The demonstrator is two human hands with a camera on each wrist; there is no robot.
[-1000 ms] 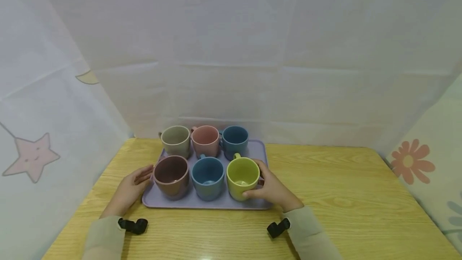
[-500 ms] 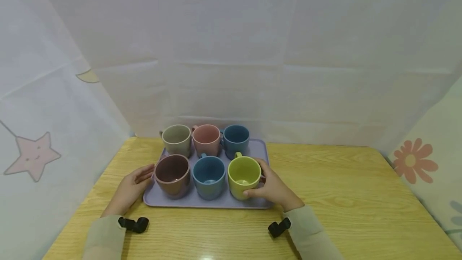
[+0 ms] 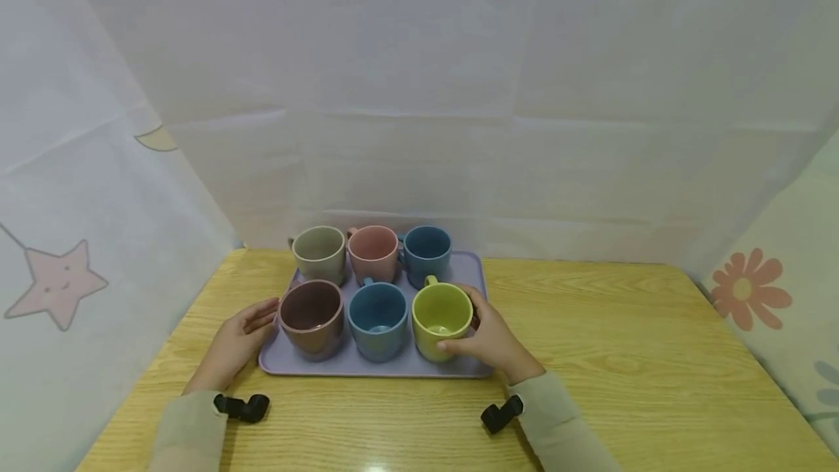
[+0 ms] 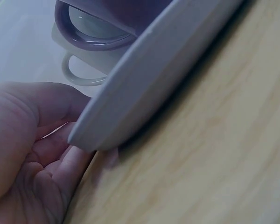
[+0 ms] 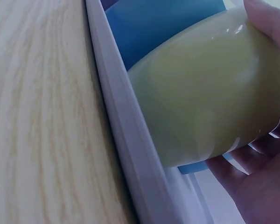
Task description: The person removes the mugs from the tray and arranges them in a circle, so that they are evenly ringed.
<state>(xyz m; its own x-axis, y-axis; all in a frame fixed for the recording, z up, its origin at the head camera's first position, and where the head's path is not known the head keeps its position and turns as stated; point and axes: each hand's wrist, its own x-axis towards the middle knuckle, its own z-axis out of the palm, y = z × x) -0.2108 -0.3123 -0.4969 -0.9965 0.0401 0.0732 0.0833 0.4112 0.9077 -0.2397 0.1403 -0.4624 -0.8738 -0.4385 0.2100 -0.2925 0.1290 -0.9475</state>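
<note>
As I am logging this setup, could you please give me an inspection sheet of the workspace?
Surface: wooden-looking table under a lilac tray.
Job's things: on the tray, grey mug, pink mug and back blue mug behind; brown mug, front blue mug and yellow mug in front.
Clutter: nothing seen.
Hands: left hand touches the tray's left edge; right hand grips the yellow mug.
Cables: nothing seen.
Surroundings: pale backdrop, printed star and flower.

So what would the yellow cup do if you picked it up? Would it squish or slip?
The yellow cup probably won't squish: its side isn't dented where the right hand grips it. It might be a bit slippery, because it looks smooth and shiny. Tipped over, it could roll on its round side until its handle stops it.
</note>
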